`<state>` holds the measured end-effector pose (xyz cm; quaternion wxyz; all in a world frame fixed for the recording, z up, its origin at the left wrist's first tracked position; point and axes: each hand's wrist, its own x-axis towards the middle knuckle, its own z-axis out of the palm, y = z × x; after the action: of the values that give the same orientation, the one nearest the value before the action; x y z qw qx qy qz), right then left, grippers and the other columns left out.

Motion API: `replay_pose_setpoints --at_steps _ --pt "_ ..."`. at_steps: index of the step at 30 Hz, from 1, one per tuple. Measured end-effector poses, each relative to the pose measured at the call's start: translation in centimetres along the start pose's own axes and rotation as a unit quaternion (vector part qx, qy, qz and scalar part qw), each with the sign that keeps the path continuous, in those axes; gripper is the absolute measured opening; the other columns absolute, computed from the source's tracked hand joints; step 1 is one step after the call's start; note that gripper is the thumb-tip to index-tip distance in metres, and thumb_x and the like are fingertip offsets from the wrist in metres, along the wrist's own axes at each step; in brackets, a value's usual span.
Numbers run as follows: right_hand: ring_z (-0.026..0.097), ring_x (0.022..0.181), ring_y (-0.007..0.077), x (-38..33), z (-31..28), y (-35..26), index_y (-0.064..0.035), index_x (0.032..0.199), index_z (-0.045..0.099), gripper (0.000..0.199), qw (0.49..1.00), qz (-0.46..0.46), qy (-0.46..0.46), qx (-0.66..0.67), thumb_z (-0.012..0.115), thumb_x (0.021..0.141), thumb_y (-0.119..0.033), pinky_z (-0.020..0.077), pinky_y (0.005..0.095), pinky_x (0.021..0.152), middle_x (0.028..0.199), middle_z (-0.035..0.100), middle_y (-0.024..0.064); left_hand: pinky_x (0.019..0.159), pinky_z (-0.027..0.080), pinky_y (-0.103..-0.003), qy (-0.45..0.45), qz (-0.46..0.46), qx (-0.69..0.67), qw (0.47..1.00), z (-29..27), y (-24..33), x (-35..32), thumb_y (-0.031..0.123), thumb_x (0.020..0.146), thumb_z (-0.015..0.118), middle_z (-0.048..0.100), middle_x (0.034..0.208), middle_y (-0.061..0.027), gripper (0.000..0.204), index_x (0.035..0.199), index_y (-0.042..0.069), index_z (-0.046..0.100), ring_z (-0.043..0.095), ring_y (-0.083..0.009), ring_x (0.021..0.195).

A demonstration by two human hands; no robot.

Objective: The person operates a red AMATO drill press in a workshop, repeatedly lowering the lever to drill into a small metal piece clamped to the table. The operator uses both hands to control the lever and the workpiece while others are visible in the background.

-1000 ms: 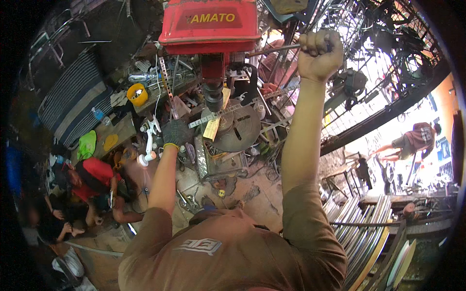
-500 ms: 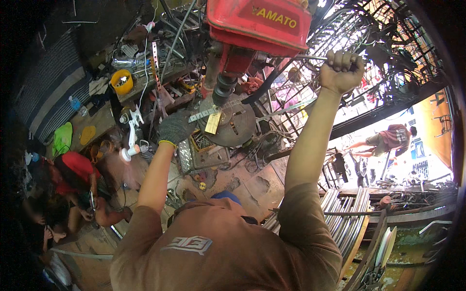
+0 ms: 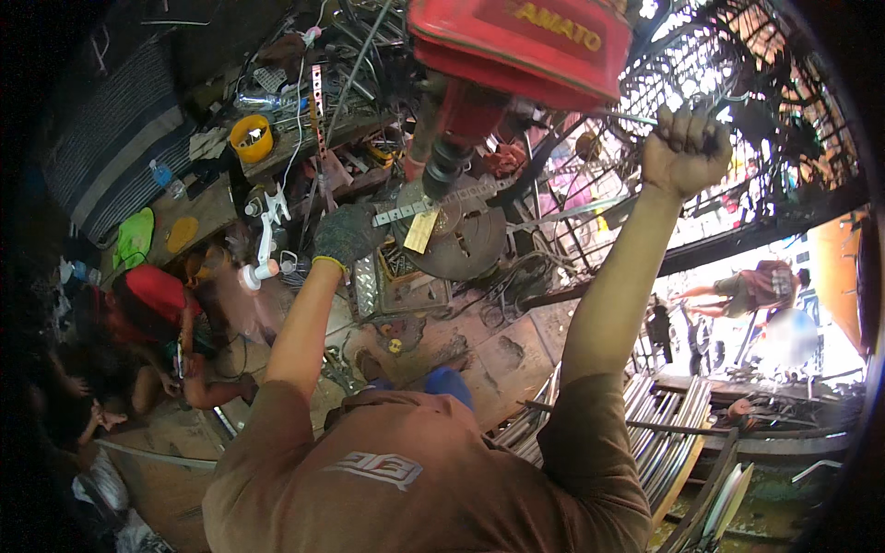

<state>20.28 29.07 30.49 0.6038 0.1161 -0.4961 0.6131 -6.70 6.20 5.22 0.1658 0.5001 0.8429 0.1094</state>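
In a dark knitted glove with a yellow cuff, my left hand [image 3: 346,235] grips the near end of a flat metal strip with holes [image 3: 391,215]. The strip lies across the round table [image 3: 481,247] of a red drill press [image 3: 516,41], under its dark chuck [image 3: 444,168]. A small yellowish flat piece [image 3: 420,232] sits beside the strip below the chuck; its material is hard to tell. My bare right hand [image 3: 687,157] is raised on the right, fingers wrapped round the drill press's feed lever [image 3: 634,118]. Whether the bit touches the strip is not visible.
A cluttered bench on the left carries a yellow cup [image 3: 252,138] and tools. A white clamp lamp [image 3: 267,235] stands left of my forearm. A person in red [image 3: 152,304] sits at lower left. Metal tubes [image 3: 668,433] lie at right; another person [image 3: 765,284] is outside.
The whole view has shifted, so the drill press and both hands appear farther right. My left hand still grips the strip and my right hand still holds the feed lever.
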Motion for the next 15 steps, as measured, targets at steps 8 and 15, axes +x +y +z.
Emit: replay_pose_setpoints --at_steps 8,15 --pt "0.023 0.050 0.0136 -0.5 1.6 0.1 -0.0153 0.056 0.029 0.036 0.998 -0.018 0.060 -0.013 0.047 0.087 -0.018 0.0264 0.0328 0.056 0.055 0.021 -0.0017 0.084 0.051 -0.048 0.048 0.005 0.055 0.997 1.0 0.4 0.1 0.047 0.084 0.057 0.068 0.100 -0.0197 0.042 0.104 0.012 0.069 0.065 -0.0366 0.095" --pt "0.025 0.048 0.0114 0.8 0.7 0.6 -0.0116 0.063 0.036 0.028 0.998 0.009 0.059 0.027 0.048 0.087 -0.015 0.0272 0.0311 0.049 0.055 0.024 -0.0017 0.082 0.052 -0.048 0.085 -0.046 0.051 0.994 2.1 1.1 0.2 0.048 0.082 0.058 0.069 0.099 -0.0190 0.043 0.103 0.012 0.070 0.066 -0.0373 0.093"
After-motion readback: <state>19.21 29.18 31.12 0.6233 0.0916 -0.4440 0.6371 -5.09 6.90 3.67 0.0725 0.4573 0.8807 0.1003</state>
